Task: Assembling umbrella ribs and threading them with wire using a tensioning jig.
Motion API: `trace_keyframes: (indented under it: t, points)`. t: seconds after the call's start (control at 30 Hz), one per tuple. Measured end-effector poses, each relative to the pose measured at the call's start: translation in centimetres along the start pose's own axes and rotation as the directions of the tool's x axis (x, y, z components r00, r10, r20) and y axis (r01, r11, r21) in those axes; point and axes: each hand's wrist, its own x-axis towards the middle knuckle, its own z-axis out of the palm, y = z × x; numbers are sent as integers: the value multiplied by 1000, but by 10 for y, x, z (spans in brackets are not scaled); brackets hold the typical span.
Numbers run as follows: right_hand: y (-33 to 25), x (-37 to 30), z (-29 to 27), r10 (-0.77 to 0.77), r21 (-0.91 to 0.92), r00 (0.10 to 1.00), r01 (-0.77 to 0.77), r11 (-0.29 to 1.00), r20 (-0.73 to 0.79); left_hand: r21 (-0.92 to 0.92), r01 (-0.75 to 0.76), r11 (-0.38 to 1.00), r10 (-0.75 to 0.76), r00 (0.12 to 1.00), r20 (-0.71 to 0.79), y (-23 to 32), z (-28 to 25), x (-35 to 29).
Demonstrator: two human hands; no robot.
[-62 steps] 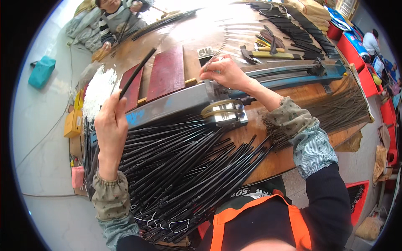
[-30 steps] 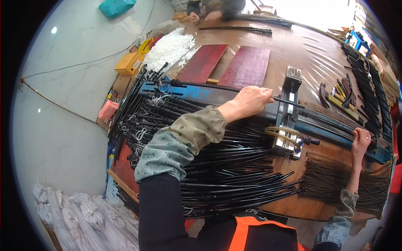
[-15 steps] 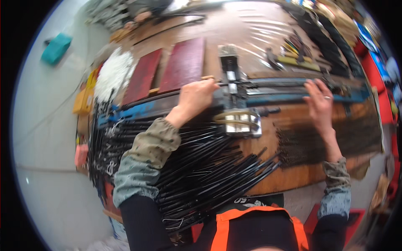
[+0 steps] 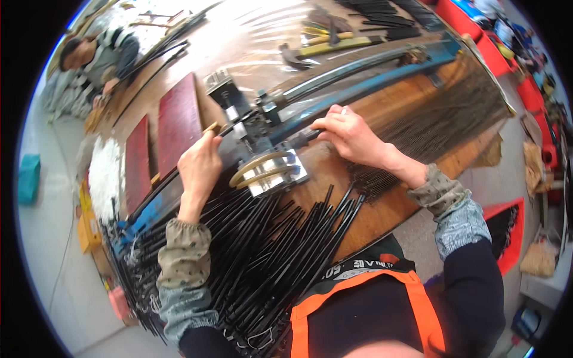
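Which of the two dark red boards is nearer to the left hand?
The larger-looking board on the right, close to the left hand; the other board lies farther left.

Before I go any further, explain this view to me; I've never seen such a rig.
There is no robot: a wide camera on the person's head looks down at the work, so straight edges bend. The left hand holds a black rod that runs to a metal machine with yellowish hoses. The right hand grips a black handle on its side. On the wooden table lie many more rods, thin coils, red boards, a white heap and a hammer.
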Motion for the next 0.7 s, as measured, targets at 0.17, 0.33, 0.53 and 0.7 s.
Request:
trace_keyframes:
  t: [0.17,0.33,0.53,0.7]
  points:
    - [19,14,4,-64,163,993,79,983,-96,-10,-101,995,100,991,-87,-2,9,8]
    - [48,6,-5,-34,-310,957,127,942,288,138,-314,939,336,924,-183,-16,7,17]
    - [45,-6,5,170,-258,851,-41,965,497,340,-199,919,310,897,-314,-97,4,-11]
    - [35,-11,-6,244,-164,778,-182,969,579,30,-180,983,181,983,-32,-32,-12,-84]
